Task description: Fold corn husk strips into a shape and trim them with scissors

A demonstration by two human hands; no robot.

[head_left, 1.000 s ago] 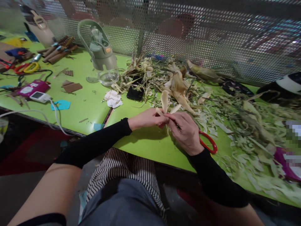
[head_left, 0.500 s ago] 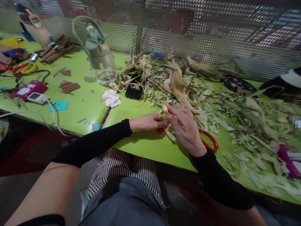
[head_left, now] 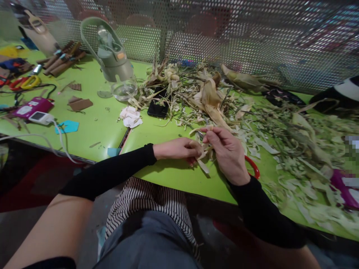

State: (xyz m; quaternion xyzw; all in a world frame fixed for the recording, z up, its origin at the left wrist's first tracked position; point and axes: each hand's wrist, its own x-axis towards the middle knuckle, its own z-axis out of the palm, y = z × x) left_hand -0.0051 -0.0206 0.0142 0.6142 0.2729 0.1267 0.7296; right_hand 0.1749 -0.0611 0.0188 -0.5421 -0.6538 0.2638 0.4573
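My left hand rests low over the green table, fingers closed on pale strips of corn husk that hang down toward the tabletop. Just right of it, my right hand has thumb and finger pinched on a thin, curled husk strip that sticks out to the left. A dark, narrow tip shows between the hands, too small to name. A red loop handle lies beside my right wrist, partly hidden by it. Dried husks and shreds are heaped behind the hands.
A green-lidded bottle, black phone and crumpled tissue stand or lie beyond my left hand. Far left are scissors, a purple box and a white cable. A perforated metal panel borders the back.
My right hand has drawn away to the right from my left, opening a gap with husk strips showing in it. My left hand stays nearly in place. The view has shifted slightly.
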